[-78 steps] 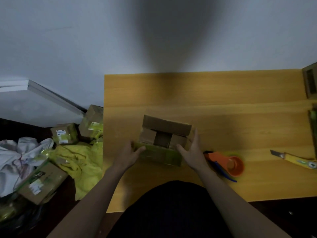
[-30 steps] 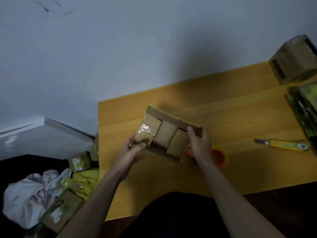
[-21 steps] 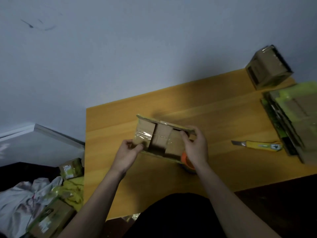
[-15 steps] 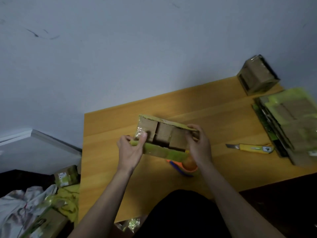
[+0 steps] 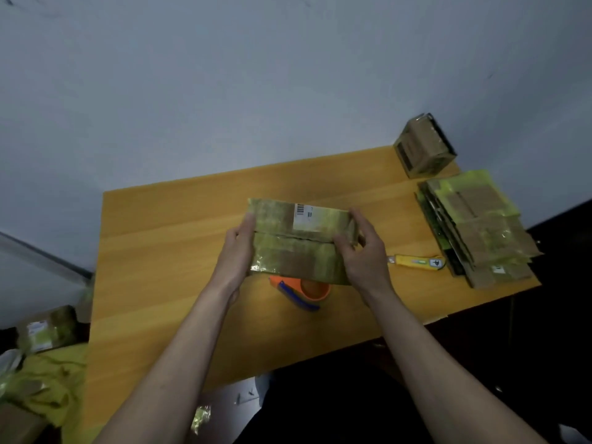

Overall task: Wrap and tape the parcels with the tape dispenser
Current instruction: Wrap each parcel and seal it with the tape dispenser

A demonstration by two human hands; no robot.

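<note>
Both of your hands hold one parcel [image 5: 301, 241] above the middle of the yellow wooden table [image 5: 166, 251]. Your left hand [image 5: 238, 251] grips its left end, thumb laid on the top edge and palm flat against the side. Your right hand [image 5: 363, 251] grips the right end, thumb curled over the seam and fingers wrapped round the far corner. The parcel is a cardboard box covered in shiny yellow-green tape, with a seam running left to right across the face that looks up at you. A white label [image 5: 304, 216] with a barcode sits on the far half of that face.

Just under the near edge of the parcel, the tape dispenser [image 5: 304, 291] lies on the table; you can see its orange round body and blue handle, partly hidden by the box. Neither hand touches it.

To the right of your right hand, a yellow box cutter [image 5: 416, 261] lies flat on the table. Beyond it, at the table's right edge, a stack of flattened cardboard [image 5: 477, 229] with yellow-green tape lies in a pile. At the far right corner a small taped box [image 5: 424, 145] stands tilted against the wall.

On the floor to your left, another labelled parcel [image 5: 45, 328] rests beside yellow plastic wrap [image 5: 48, 382].
</note>
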